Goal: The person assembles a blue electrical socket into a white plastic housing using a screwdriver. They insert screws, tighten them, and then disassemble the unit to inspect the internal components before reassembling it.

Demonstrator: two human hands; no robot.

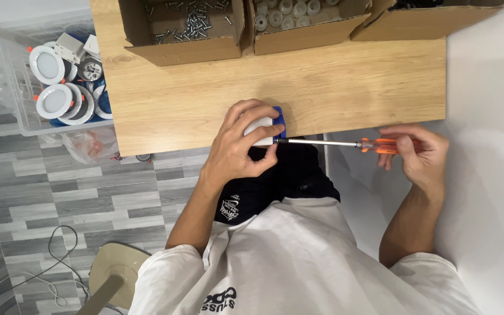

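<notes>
My left hand [242, 143] grips a small white and blue part [268, 126] at the near edge of the wooden table [205, 93]. My right hand [418, 153] holds an orange-handled screwdriver [345, 143] level, off the table's right side. Its metal tip touches the part's side, right by my left thumb. Most of the part is hidden under my fingers.
Three open cardboard boxes stand along the table's far edge: one with screws [185, 23], one with white round pieces [290, 17], one at the right [427, 17]. A clear plastic bin [59, 76] of round white lamp fittings sits on the floor at the left.
</notes>
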